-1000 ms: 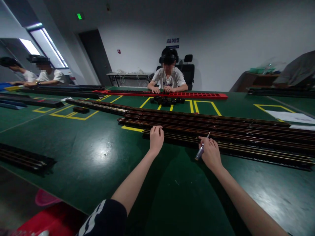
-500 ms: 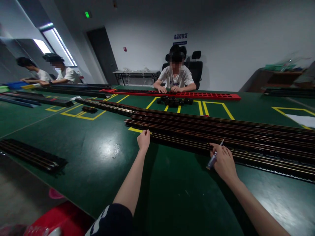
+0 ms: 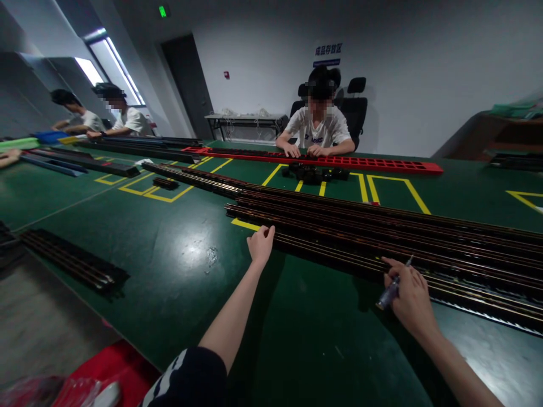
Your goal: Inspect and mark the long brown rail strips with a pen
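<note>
My left hand point(image 3: 261, 244) is closed, thumb and fingers pinched at the left end of the nearest long dark rail point(image 3: 326, 252). Thin gold lines run along this rail. Further right, my right hand point(image 3: 409, 297) has its fingers wrapped round a small screwdriver point(image 3: 389, 293) with a translucent handle. The thin metal tip points up and away, and the index finger reaches out to the rail's near edge. Directly behind lie several similar rails point(image 3: 339, 217), side by side. Whatever my left fingertips cover is hidden.
On the green table point(image 3: 169, 254), a bundle of dark strips point(image 3: 70, 257) lies at the left edge. Across from me a person point(image 3: 320, 127) works at a red slotted tray point(image 3: 407, 165), with black parts point(image 3: 311, 172) before it. Two more people sit far left. A red item point(image 3: 114, 367) is below the table edge.
The view has turned a little, so the scene sits further right in the picture. Both hands keep their places on the rail. Another person's hand now shows at the far left edge.
</note>
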Action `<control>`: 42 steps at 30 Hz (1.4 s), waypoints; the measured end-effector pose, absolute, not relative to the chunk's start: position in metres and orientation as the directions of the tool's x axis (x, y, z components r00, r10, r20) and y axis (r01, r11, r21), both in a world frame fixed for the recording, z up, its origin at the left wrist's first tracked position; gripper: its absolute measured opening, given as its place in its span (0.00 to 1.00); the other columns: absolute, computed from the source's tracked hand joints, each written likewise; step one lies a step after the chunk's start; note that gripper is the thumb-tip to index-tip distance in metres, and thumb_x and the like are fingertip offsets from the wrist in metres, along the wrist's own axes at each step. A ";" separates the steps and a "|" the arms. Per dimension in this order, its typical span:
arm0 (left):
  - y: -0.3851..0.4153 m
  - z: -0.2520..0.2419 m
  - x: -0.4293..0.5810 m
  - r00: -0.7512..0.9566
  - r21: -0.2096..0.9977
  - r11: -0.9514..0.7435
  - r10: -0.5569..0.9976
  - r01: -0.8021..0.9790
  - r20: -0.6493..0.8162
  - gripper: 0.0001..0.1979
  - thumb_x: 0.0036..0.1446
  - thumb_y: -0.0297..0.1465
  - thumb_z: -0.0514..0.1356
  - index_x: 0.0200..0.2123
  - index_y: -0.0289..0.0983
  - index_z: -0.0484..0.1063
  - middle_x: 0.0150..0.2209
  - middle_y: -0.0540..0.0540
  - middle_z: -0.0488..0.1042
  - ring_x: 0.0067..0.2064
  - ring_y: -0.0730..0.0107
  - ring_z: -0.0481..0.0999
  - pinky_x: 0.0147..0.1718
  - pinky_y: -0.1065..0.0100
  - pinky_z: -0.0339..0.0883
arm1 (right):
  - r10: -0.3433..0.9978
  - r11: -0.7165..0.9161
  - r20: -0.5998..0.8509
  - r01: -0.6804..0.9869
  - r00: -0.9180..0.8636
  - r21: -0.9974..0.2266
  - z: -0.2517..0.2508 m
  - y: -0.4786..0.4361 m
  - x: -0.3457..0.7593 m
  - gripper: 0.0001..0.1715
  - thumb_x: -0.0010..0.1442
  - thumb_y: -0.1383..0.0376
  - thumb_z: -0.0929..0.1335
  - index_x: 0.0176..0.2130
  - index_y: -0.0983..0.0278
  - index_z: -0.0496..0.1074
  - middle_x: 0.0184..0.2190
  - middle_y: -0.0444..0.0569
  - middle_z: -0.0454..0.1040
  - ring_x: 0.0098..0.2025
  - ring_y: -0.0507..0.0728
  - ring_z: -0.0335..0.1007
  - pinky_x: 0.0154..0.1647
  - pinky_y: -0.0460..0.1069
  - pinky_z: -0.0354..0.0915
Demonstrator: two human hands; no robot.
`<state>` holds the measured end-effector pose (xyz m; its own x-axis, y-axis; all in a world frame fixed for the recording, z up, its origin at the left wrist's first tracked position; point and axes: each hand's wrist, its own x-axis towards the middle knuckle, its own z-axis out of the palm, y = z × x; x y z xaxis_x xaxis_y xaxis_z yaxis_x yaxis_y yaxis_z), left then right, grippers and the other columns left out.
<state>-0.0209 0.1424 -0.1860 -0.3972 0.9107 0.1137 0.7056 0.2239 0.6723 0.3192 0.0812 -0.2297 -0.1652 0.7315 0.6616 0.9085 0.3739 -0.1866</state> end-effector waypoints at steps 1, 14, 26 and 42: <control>0.142 -0.187 -0.021 -0.397 0.675 0.221 0.911 0.704 0.115 0.16 0.64 0.38 0.51 0.26 0.39 0.68 0.25 0.50 0.73 0.32 0.66 0.75 0.47 0.62 0.60 | 0.729 0.374 0.670 0.902 -0.142 -0.216 -0.228 0.081 0.318 0.03 0.60 0.63 0.59 0.35 0.59 0.59 0.47 0.59 0.75 0.45 0.66 0.70 0.49 0.62 0.60; 0.151 -0.195 -0.027 -0.337 0.662 0.197 0.938 0.723 0.088 0.16 0.66 0.35 0.48 0.27 0.39 0.65 0.27 0.51 0.73 0.34 0.66 0.74 0.46 0.62 0.59 | 0.812 0.514 0.554 0.675 -0.184 -0.529 -0.192 0.108 0.225 0.20 0.66 0.52 0.58 0.47 0.58 0.70 0.42 0.51 0.75 0.45 0.61 0.71 0.47 0.57 0.63; 0.153 -0.188 -0.034 -0.279 0.705 0.162 0.959 0.691 0.054 0.15 0.65 0.32 0.49 0.24 0.39 0.61 0.25 0.53 0.69 0.30 0.70 0.71 0.43 0.66 0.60 | 0.903 0.428 0.351 0.454 -0.248 -0.782 -0.156 0.150 0.150 0.23 0.64 0.51 0.59 0.33 0.61 0.74 0.32 0.48 0.71 0.36 0.57 0.68 0.41 0.51 0.64; 0.104 -0.174 -0.083 0.120 0.967 0.080 0.986 0.244 -0.112 0.08 0.59 0.30 0.52 0.35 0.36 0.71 0.30 0.49 0.71 0.34 0.72 0.71 0.38 0.70 0.65 | 0.949 0.308 0.265 0.312 -0.173 -0.899 -0.174 0.161 0.132 0.19 0.59 0.51 0.61 0.29 0.61 0.68 0.23 0.45 0.67 0.29 0.55 0.65 0.32 0.49 0.61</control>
